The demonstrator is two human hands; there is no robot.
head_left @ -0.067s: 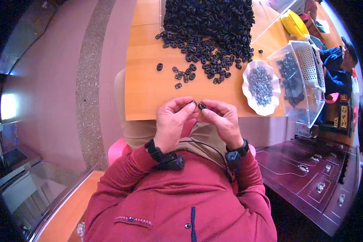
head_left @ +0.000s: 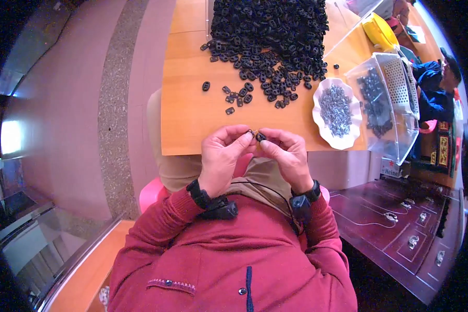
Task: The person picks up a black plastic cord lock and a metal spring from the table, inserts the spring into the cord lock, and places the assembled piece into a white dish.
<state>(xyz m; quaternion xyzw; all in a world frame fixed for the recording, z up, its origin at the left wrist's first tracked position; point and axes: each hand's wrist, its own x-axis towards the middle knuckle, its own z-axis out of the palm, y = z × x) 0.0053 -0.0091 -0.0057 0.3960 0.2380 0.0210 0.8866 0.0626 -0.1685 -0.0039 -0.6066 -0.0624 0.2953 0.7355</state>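
Just over the table's near edge, my two hands meet with thumbs and forefingers pinched. My right hand [head_left: 288,156] grips a small black oval cord lock [head_left: 260,137] with holes in it. My left hand [head_left: 221,156] pinches a tiny dark piece [head_left: 251,132], mostly covered by the fingertips, close against the cord lock. Beyond the hands, several loose black cord lock pieces [head_left: 239,96] lie on the wooden table [head_left: 187,119], in front of a large heap of the same parts [head_left: 268,31]. Right of my hands stands a scalloped white bowl [head_left: 354,130] of small silvery metal pieces, perhaps springs.
A clear plastic bin [head_left: 400,140] with black parts stands right of the bowl, a white perforated basket [head_left: 400,83] against it. Farther back is a yellow container [head_left: 378,31]. Another person in blue [head_left: 434,91] is at the far right. A dark red panel [head_left: 379,223] lies lower right.
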